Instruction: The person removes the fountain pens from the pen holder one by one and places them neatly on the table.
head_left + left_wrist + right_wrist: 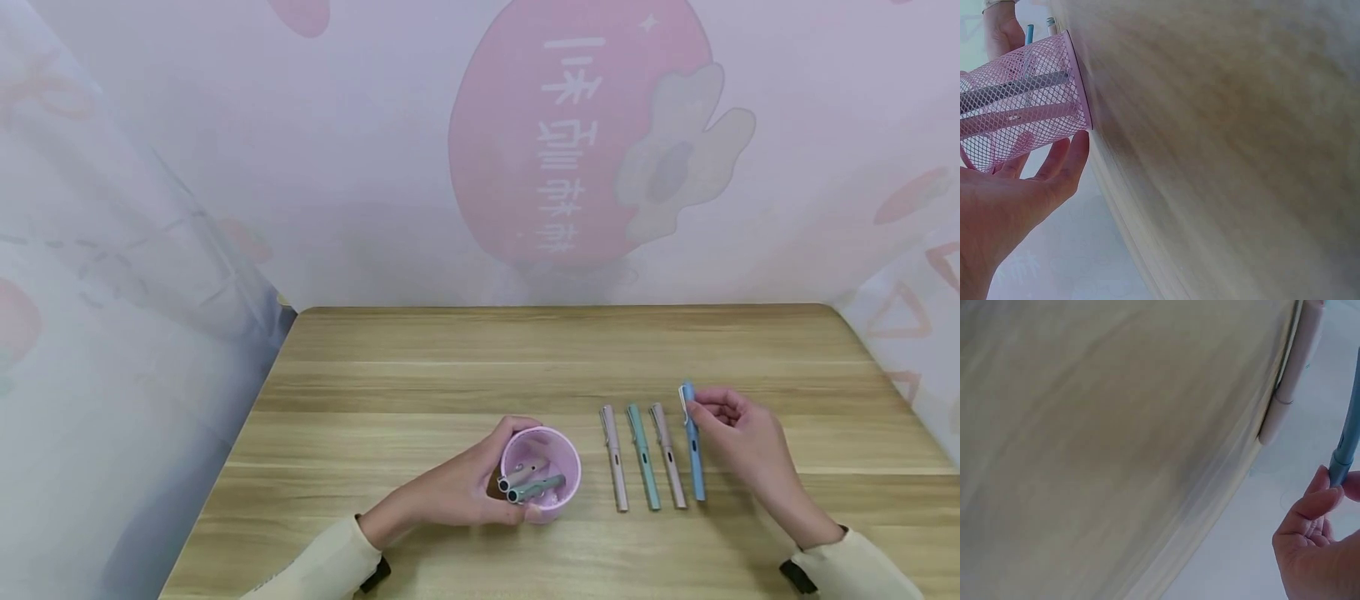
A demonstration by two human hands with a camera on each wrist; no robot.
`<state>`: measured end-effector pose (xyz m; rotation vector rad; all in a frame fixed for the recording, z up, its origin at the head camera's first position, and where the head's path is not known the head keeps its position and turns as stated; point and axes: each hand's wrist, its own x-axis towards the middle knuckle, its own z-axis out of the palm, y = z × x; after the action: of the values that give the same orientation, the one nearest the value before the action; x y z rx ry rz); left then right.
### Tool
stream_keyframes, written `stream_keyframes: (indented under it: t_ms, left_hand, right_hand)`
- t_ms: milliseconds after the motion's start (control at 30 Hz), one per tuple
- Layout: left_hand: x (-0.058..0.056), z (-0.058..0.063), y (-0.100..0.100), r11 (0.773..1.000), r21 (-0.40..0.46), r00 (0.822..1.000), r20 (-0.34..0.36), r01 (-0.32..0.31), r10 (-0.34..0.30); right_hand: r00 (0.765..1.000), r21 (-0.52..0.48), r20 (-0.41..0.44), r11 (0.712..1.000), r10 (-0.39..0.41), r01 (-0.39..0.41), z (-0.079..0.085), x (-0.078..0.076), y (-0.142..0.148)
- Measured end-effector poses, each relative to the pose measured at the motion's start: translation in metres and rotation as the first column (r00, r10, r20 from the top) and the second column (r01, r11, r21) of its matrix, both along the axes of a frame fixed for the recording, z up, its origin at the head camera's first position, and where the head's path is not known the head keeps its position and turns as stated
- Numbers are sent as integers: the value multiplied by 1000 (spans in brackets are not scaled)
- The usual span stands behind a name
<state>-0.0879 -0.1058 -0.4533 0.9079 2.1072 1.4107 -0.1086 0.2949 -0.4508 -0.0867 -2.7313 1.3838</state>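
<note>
My left hand (465,490) grips a pink mesh pen cup (576,479), thumb and fingers round its sides. Inside the cup lean a beige pen (527,472) and a dark green pen (542,487). At the right, my right hand (750,442) pinches one end of a blue pen (694,454) between thumb and fingers. In the right wrist view this blue pen (1349,434) is raised off the tabletop. Between cup and blue pen lie a pale pink pen (615,462), a green pen (644,460) and a greyish pink pen (670,460), side by side.
The wooden table (420,350) reaches back to a pale printed curtain (360,167), and another curtain (112,333) hangs along the left. The three lying pens stand in a row just right of the cup.
</note>
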Motion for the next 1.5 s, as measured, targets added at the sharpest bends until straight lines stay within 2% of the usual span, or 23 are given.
stream_keyframes:
  t_ms: [567,833,1000,1500]
  left_hand:
    - [0,-1,2,1000,17,1000,-2,13,-13]
    - [1,-1,2,1000,16,1000,9,8,-8]
    - [1,-1,2,1000,14,1000,13,9,-9]
    - [1,-1,2,1000,10,1000,9,6,-6]
  right_hand:
    - [980,135,166,982,111,-134,-7,-10,18]
    - [972,189,182,965,150,-185,-9,-18,21]
    - [962,186,215,960,170,-211,-12,-22,20]
    - [957,246,241,943,162,-222,-11,-28,17]
